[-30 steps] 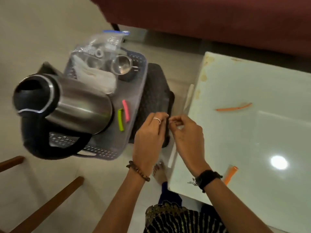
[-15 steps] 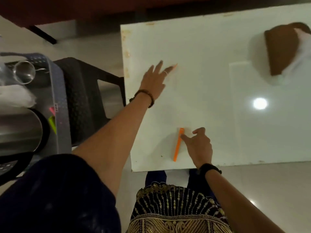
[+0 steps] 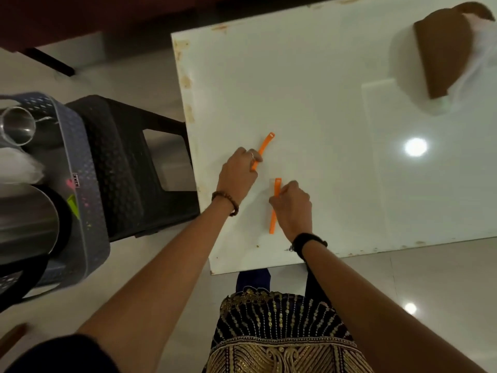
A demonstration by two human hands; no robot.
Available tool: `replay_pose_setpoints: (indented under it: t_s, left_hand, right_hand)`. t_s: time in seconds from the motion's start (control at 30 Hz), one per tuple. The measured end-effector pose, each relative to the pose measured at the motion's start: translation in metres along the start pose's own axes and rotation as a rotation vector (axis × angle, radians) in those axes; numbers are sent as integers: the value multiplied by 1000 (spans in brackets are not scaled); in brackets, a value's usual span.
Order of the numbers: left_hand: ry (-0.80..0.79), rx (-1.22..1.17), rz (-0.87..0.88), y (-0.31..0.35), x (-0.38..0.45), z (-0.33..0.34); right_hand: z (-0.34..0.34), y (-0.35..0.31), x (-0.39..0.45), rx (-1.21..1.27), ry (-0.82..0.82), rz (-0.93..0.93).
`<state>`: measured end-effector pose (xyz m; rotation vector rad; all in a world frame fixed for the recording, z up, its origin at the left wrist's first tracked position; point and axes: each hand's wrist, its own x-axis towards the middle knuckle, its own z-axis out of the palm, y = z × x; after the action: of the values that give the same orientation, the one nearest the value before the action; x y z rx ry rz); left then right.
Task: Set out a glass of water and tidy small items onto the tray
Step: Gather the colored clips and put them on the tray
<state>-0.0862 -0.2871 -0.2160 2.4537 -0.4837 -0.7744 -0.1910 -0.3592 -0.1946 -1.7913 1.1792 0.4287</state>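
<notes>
Two thin orange strips lie over the white table [image 3: 322, 90]. My left hand [image 3: 238, 175] pinches the far orange strip [image 3: 265, 144] at its lower end. My right hand [image 3: 293, 205] pinches the near orange strip [image 3: 274, 208] around its middle. At the left, the grey perforated tray [image 3: 88, 184] rests on a black stool [image 3: 129, 157]. The tray holds a steel kettle [image 3: 24, 219], a steel cup [image 3: 17, 125], a pink strip [image 3: 70, 181] and a green strip [image 3: 72, 207].
A brown object on white paper [image 3: 446, 49] sits at the table's far right corner. A dark red sofa [image 3: 80, 14] runs along the top. A wooden chair part [image 3: 12, 337] shows at the bottom left. A lamp glare [image 3: 415, 146] reflects off the tabletop.
My left hand has drawn back from its far reach, now gripping the far orange strip. My right hand has closed on the near strip and lifted one end. Earlier both hands were by the tray.
</notes>
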Motion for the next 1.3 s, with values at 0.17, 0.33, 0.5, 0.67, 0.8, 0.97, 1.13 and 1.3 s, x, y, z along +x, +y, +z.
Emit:
replay_pose_setpoints:
  t_s: [0.17, 0.33, 0.5, 0.67, 0.8, 0.97, 1.13, 1.3]
  left_hand:
    - [-38, -212, -161, -17, -39, 5]
    - [147, -411, -312, -30, -57, -30]
    - [405, -501, -310, -47, -103, -108]
    - [744, -221, -362, -98, -161, -186]
    - [759, -138, -514, -144, -185, -212]
    - [526, -4, -517, -172, -173, -206]
    - [551, 71, -509, -176, -162, -196]
    - [683, -53, -364, -152, -153, -192]
  right_hand:
    - [7, -29, 20, 72, -12, -4]
    - [22, -61, 2, 107, -53, -102]
    - [52, -120, -45, 146, -141, -327]
    - [116, -192, -99, 151, -271, -530]
    - [172, -225, -125, 0, -333, -705]
    - [210, -232, -129, -172, -376, -839]
    - [215, -229, -121, -335, -317, -901]
    - [191, -213, -110, -208, -250, -967]
